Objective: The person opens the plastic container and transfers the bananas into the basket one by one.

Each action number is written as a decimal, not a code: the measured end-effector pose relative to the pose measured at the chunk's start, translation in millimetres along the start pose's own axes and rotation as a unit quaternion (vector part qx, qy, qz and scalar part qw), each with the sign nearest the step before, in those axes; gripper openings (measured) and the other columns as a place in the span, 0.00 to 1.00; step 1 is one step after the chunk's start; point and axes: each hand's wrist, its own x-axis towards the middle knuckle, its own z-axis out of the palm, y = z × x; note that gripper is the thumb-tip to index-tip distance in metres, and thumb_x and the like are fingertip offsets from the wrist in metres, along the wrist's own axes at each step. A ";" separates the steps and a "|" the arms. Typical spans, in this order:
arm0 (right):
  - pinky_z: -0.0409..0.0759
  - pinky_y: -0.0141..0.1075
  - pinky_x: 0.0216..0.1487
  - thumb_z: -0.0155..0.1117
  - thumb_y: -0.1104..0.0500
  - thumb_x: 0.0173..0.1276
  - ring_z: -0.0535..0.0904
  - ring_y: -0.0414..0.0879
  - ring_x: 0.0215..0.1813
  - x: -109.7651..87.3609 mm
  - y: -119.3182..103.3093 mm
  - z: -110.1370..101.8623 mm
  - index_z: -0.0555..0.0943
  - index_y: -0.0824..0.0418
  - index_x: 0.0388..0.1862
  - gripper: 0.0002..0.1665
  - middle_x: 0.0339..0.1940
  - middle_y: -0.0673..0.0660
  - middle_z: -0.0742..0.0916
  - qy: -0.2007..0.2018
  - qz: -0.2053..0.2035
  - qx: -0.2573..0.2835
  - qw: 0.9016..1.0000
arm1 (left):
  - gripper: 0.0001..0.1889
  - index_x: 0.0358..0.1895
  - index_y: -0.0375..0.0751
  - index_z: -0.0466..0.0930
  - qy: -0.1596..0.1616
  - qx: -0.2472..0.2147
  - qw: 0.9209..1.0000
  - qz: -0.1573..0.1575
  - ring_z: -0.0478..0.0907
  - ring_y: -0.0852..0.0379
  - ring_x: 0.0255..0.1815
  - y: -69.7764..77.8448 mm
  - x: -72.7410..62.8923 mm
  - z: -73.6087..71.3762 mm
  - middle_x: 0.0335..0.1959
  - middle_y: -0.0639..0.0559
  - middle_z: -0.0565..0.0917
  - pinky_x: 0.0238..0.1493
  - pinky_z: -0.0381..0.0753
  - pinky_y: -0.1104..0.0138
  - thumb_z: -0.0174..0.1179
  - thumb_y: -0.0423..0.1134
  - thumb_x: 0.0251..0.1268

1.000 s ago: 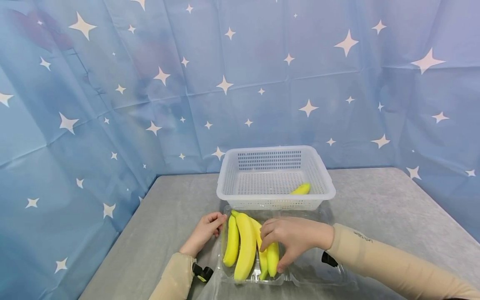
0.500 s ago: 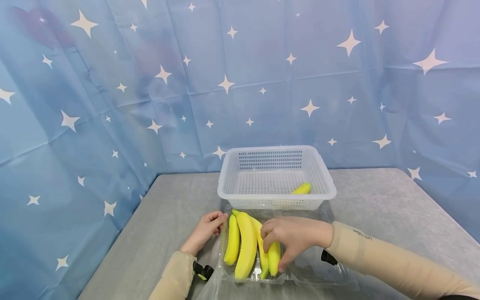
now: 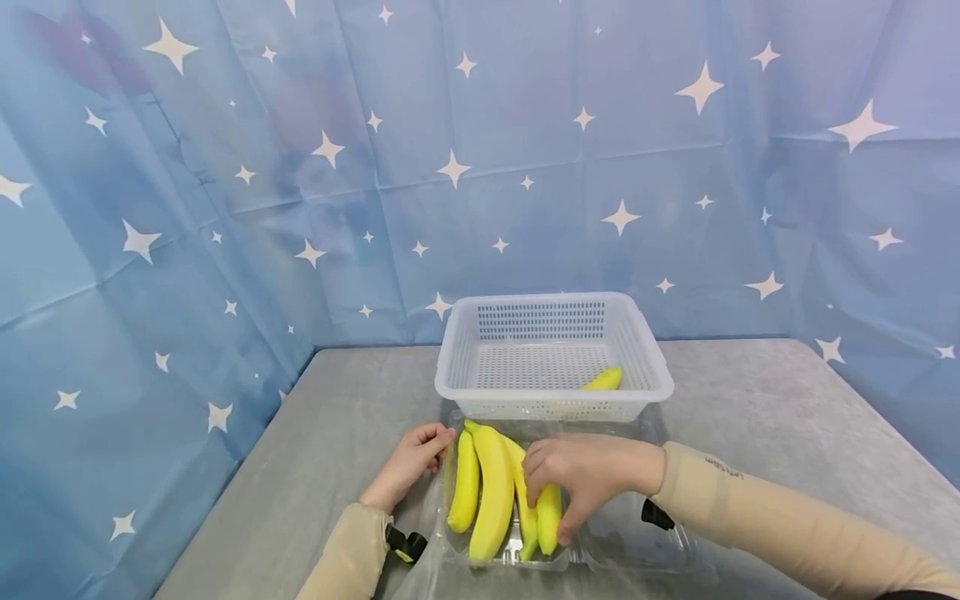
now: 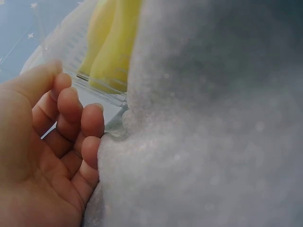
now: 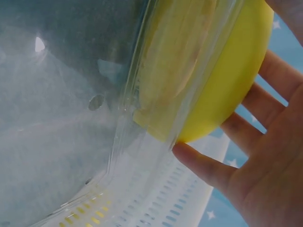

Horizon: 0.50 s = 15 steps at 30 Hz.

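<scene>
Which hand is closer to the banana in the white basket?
The right hand. It is in front of that banana, while the left hand is off to the left, by the left edge of the clear container.

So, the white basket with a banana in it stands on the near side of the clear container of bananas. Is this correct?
Not the near side: the head view shows the white basket on the far side of the clear container. The rest is right.
</scene>
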 end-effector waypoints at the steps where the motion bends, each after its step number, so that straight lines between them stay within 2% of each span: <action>1: 0.68 0.26 0.57 0.75 0.37 0.50 0.74 0.35 0.52 -0.1 -0.1 -0.5 0.86 0.49 0.44 0.26 0.42 0.39 0.81 -0.002 -0.001 0.000 1.000 | 0.20 0.26 0.38 0.71 0.000 -0.001 1.000 0.001 0.66 0.57 0.20 -0.4 -0.1 0.3 0.20 0.51 0.72 0.26 0.71 0.67 0.55 0.50 0.72; 6: 0.68 0.23 0.54 0.77 0.41 0.48 0.73 0.34 0.48 -0.7 -0.3 -3.8 0.86 0.50 0.45 0.26 0.41 0.39 0.80 -0.009 -0.003 0.007 1.000 | 0.20 0.26 0.37 0.71 0.004 -0.008 1.000 -0.004 0.66 0.57 0.20 -0.7 1.6 1.3 0.20 0.51 0.71 0.26 0.71 0.68 0.56 0.50 0.72; 9: 0.68 0.23 0.53 0.77 0.41 0.49 0.73 0.34 0.47 -1.1 -0.6 -4.6 0.86 0.50 0.45 0.26 0.41 0.39 0.80 -0.007 -0.001 0.014 1.000 | 0.21 0.28 0.30 0.71 0.003 -0.011 1.000 -0.004 0.66 0.55 0.21 2.4 1.1 1.4 0.21 0.48 0.71 0.27 0.70 0.67 0.54 0.46 0.74; 15: 0.69 0.25 0.56 0.77 0.42 0.49 0.74 0.36 0.51 -1.9 -1.0 -4.4 0.86 0.50 0.45 0.25 0.43 0.40 0.81 0.001 0.000 0.028 1.000 | 0.22 0.31 0.21 0.68 -0.009 -0.006 1.000 -0.002 0.66 0.53 0.22 25.0 -10.1 2.2 0.21 0.42 0.71 0.28 0.71 0.66 0.52 0.42 0.75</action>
